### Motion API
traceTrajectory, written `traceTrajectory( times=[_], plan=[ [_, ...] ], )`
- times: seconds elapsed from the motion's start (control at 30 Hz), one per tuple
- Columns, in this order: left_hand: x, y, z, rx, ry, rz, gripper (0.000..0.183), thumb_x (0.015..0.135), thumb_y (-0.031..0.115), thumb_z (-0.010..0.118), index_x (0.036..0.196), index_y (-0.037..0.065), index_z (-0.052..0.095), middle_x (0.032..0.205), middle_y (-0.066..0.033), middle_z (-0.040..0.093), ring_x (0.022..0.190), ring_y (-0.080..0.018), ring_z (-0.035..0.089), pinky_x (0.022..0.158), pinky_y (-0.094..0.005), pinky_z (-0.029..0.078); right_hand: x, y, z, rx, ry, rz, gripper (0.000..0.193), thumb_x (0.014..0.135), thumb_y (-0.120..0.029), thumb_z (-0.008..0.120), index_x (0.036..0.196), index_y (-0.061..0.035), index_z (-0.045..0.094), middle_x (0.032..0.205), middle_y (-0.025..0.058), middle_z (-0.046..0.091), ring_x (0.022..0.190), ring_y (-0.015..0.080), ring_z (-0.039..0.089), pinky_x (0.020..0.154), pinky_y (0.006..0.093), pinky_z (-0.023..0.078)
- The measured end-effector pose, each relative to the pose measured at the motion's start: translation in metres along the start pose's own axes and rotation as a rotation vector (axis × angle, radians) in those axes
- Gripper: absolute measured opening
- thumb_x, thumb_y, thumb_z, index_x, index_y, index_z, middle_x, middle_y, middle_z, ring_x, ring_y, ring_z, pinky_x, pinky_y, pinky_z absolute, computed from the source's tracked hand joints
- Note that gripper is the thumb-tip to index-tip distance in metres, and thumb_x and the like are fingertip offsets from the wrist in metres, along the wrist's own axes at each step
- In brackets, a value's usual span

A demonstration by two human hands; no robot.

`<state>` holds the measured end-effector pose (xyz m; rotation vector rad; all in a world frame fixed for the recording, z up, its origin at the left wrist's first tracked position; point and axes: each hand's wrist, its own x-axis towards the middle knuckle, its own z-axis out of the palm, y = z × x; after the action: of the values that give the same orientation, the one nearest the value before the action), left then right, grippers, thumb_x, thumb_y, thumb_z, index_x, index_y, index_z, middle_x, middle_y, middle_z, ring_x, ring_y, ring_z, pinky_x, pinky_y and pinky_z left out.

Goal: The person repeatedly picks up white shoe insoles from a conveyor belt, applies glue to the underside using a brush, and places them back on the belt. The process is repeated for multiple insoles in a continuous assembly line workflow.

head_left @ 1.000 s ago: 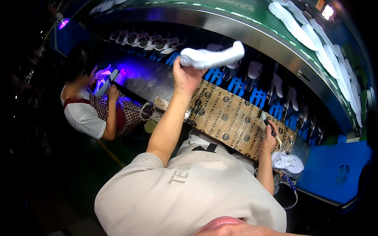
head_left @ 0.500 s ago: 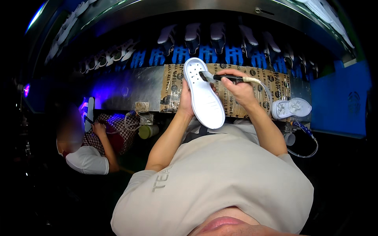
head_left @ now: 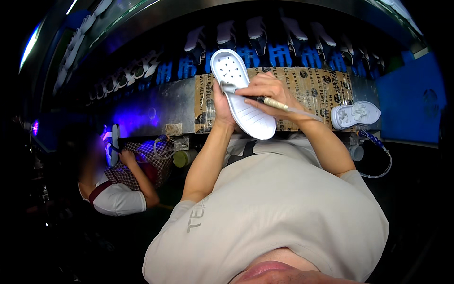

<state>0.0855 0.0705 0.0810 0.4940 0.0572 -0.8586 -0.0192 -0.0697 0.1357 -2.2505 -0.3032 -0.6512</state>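
Observation:
A white shoe sole (head_left: 249, 115), dotted with small holes at its far end, is tilted up in front of me. My left hand (head_left: 223, 106) is closed round its left edge near the middle. My right hand (head_left: 269, 92) grips a brush (head_left: 268, 101) with a dark and pale handle and a thin tube trailing from it. The brush tip lies against the sole's inner surface near its narrow middle, partly blurred and partly behind my fingers.
A cardboard-covered ledge (head_left: 326, 94) lies beyond my hands, with a white sole (head_left: 355, 115) at its right end. Behind it, shoe uppers (head_left: 257, 35) stand on blue holders (head_left: 280, 56). A blue panel (head_left: 409, 111) is at right; a co-worker (head_left: 118, 201) sits at left.
The sole has moved up and slightly left in the picture. My right hand has turned, and the brush tip has shifted from the holes to the sole's left edge near its middle.

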Motion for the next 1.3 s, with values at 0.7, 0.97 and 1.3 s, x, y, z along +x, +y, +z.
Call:
traceTrajectory(
  times=[0.7, 0.97, 1.3],
  plan=[
    [0.025, 0.084, 0.061, 0.221, -0.505, -0.137, 0.090, 0.100, 0.075, 0.017, 0.142, 0.002, 0.050, 0.112, -0.0191, 0.064, 0.101, -0.0314, 0.064, 0.089, -0.0489, 0.058, 0.010, -0.037, -0.046, 0.242, -0.260, 0.148, 0.026, 0.087, -0.022, 0.080, 0.112, -0.0126, 0.079, 0.092, 0.0040, 0.075, 0.088, 0.0202, 0.066, 0.086, 0.0327, 0.046],
    [0.043, 0.085, 0.096, 0.860, -0.350, -0.236, 0.070, 0.107, 0.058, 0.037, 0.142, 0.000, 0.053, 0.108, -0.0239, 0.071, 0.091, -0.0289, 0.077, 0.072, -0.0385, 0.066, 0.010, -0.031, -0.046, 0.119, -0.253, 0.018, 0.027, 0.087, -0.024, 0.080, 0.112, -0.0158, 0.079, 0.085, 0.0006, 0.069, 0.080, 0.0186, 0.062, 0.081, 0.0334, 0.046],
    [0.054, 0.079, 0.130, 1.820, -0.437, -0.462, 0.076, 0.101, 0.069, 0.042, 0.136, 0.006, 0.068, 0.140, -0.0241, 0.062, 0.128, -0.0372, 0.061, 0.108, -0.0429, 0.044, 0.009, -0.042, -0.062, 0.033, -0.416, 0.031, 0.030, 0.082, -0.014, 0.082, 0.112, -0.0165, 0.079, 0.081, -0.0005, 0.064, 0.075, 0.0178, 0.060, 0.078, 0.0340, 0.048]
  ],
)
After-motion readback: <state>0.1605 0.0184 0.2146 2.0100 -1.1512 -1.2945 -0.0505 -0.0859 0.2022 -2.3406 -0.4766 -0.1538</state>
